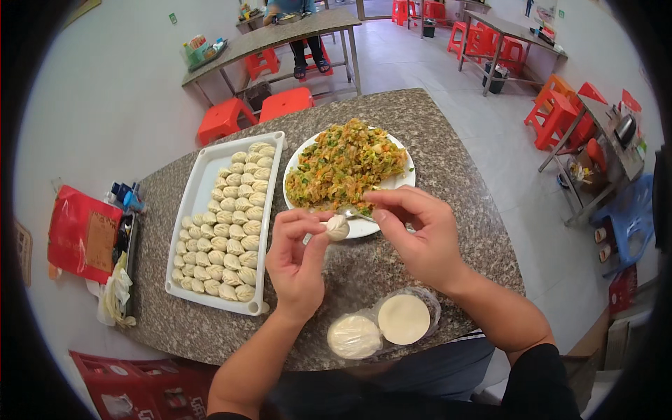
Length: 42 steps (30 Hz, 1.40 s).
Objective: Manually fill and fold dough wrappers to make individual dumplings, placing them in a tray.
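Observation:
My left hand (299, 255) pinches a pleated dumpling (337, 227) between thumb and fingers, just off the near edge of the white plate. On that plate (400, 180) is a heap of chopped vegetable filling (346, 164), with green and orange bits. My right hand (421, 234) has thumb and index finger closed at the handle of a metal spoon (348, 211), whose bowl lies by the near side of the filling. Below my hands are two stacks of round dough wrappers, one bare on top (404, 319), the other under clear plastic (355, 337).
A white tray (183, 199) with rows of dumplings stands on the granite table (462, 210) to the left. Beyond are red stools (287, 103), another table (280, 45) and a person (290, 8) at it. A red crate (133, 388) sits at lower left.

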Motion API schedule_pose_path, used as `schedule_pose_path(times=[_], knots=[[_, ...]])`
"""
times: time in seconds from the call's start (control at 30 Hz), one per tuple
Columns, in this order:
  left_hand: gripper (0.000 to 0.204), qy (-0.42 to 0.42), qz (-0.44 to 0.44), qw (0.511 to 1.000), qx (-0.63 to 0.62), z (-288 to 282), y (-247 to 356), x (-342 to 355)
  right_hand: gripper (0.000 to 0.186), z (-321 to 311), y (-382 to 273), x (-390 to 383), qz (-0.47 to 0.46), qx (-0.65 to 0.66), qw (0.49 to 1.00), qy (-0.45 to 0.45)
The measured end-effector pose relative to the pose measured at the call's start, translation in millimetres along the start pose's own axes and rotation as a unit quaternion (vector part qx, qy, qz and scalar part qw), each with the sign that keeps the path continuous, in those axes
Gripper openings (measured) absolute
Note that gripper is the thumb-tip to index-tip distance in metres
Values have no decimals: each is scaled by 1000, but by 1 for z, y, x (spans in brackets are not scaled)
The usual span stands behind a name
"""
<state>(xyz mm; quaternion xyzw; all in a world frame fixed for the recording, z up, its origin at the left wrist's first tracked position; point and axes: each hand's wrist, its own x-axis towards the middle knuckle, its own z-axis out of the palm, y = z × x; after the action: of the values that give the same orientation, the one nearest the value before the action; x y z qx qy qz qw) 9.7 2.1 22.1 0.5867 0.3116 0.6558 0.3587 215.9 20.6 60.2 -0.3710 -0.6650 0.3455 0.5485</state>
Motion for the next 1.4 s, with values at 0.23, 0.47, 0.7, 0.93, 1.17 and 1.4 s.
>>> schedule_pose_path(times=[0.23, 0.47, 0.7, 0.93, 1.17, 1.4], knots=[[13, -4, 142, 985, 101, 6, 9, -1, 34, 6, -5, 8, 219, 180, 955, -89], [31, 54, 162, 979, 115, -1, -3, 1, 45, 41, -18, 63, 260, 164, 930, -200], [54, 97, -12, 963, 251, -7, -6, 4, 41, 147, 24, 210, -41, -152, 953, -259], [42, 82, -61, 957, 272, -6, -10, 5, 38, 261, 72, 276, -137, -271, 879, -369], [43, 71, -64, 955, 280, -4, -11, 6, 23, 262, 63, 270, -3, -278, 910, -306], [40, 57, -60, 953, 291, 1, -13, 2, 17, 239, 77, 245, -151, -295, 889, -315]])
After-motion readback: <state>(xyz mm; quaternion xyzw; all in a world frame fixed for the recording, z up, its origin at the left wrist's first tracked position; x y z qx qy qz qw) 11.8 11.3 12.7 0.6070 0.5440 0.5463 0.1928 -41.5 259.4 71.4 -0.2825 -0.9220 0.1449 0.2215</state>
